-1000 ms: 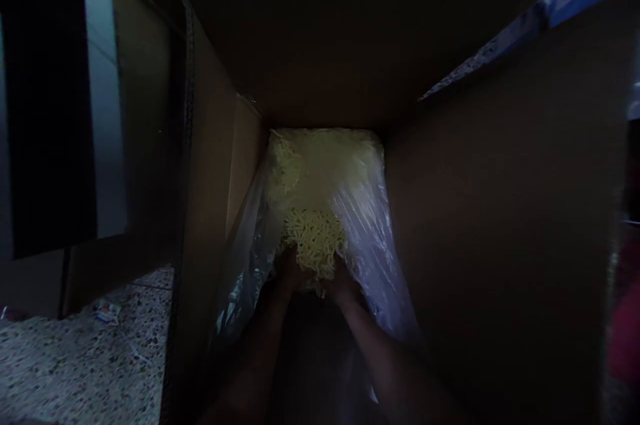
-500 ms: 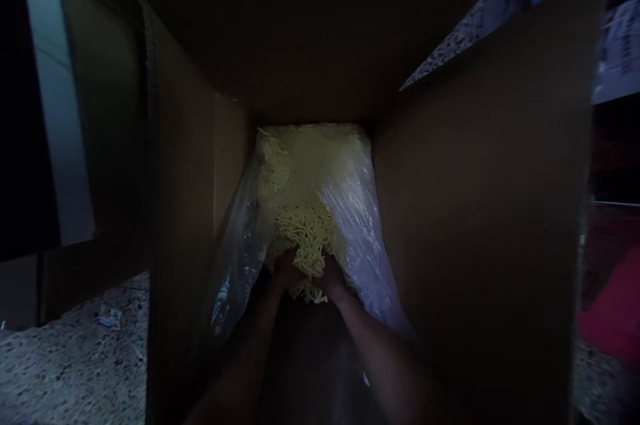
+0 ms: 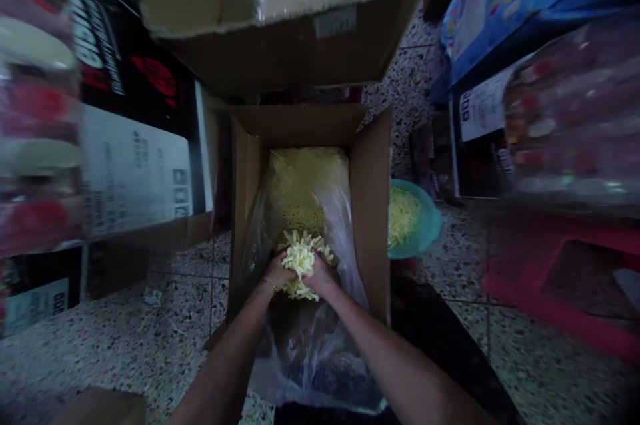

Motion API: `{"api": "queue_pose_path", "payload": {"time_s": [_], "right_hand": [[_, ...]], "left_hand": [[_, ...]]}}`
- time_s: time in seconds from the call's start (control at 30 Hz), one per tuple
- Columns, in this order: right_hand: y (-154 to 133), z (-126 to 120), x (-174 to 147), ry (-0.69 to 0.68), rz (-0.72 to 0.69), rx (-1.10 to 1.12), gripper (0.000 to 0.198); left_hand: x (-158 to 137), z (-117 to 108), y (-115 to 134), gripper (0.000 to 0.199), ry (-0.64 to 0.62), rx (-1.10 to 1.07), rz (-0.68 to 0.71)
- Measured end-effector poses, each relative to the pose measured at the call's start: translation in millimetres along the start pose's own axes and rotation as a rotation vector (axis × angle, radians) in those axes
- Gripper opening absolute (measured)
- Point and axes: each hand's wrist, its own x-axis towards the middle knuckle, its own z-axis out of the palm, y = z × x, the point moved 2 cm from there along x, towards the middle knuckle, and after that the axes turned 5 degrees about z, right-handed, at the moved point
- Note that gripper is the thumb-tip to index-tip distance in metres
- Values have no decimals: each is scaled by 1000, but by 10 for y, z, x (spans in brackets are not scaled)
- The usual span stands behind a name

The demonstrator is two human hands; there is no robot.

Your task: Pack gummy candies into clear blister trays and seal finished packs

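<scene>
An open cardboard box [image 3: 370, 211] stands in front of me, lined with a clear plastic bag [image 3: 257, 238]. Pale yellow noodle-like pieces [image 3: 301, 253] fill part of the bag; their exact kind is unclear. My left hand [image 3: 276, 271] is cupped around the left side of a clump of them, fingers partly buried. From the other side, my right hand [image 3: 321, 276] grips the same clump, with the fingertips partly hidden. Both hands hold it together above the rest of the pieces in the bag.
A turquoise bowl [image 3: 431, 219] with similar yellow strands stands right of the box. Another cardboard box [image 3: 295, 55] lies beyond. Printed cartons [image 3: 135, 165] flank the left, a blue package [image 3: 500, 5] and wrapped jars [image 3: 575, 105] the right. A red plastic stool [image 3: 530, 305] is at right.
My view has drawn back from deep inside the box and is brighter. Both hands have come up with the clump of yellow pieces between them.
</scene>
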Motion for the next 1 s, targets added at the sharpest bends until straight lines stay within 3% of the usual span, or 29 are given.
{"api": "queue_pose_path", "payload": {"time_s": [0.2, 0.43, 0.6, 0.77, 0.9, 1.0], "right_hand": [[-685, -345, -652, 6, -104, -65, 78], [-1370, -642, -1458, -5, -165, -56, 76], [-1665, -1010, -2007, 48, -210, 13, 73], [-1556, -1657, -2388, 145, -180, 115, 70], [-1135, -2270, -2375, 255, -180, 219, 70], [-631, -2664, -2116, 308, -146, 297, 72]], "left_hand": [[-643, -342, 694, 57, -24, -112, 66], [-1440, -782, 1312, 57, 11, -107, 166], [-1956, -842, 1917, 58, -18, 48, 208], [-2166, -414, 2531, 49, -88, 70, 301], [-1982, 289, 2924, 48, -190, 102, 366], [-1630, 939, 3061, 49, -292, 121, 385]]}}
